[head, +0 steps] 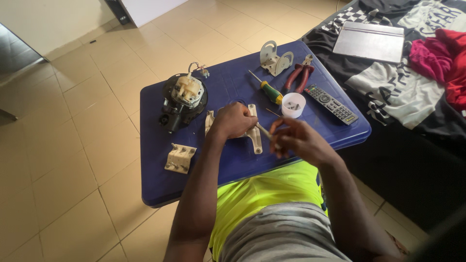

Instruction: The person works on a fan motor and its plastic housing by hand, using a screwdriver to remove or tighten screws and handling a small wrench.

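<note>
Grey shorts (281,233) and a neon-yellow shirt (272,187) fill the bottom of the view, cut off by the lower edge, and both forearms rise from there over the dark blue plastic table top (155,179).

Left hand (234,120) is curled palm-down on a cream plastic bracket piece (254,133) near the middle of the table; its fingers are folded over the part, so most of that part is hidden and the grip underneath cannot be made out. Right hand (297,139) hovers just beside it, slightly blurred, fingertips pressed together around the end of a thin metal screwdriver shaft (264,131) that slants toward the bracket; its handle is buried in the palm.

Off to the left sits a black round fan motor with a cream gear housing (183,99), and a cream hinged block (180,158) lies near the front edge. Behind the hands: a black remote control (331,104), red-handled pliers (299,75), a green-and-yellow screwdriver (268,90), a small white cup (293,105) whose contents are too small to read.
</note>
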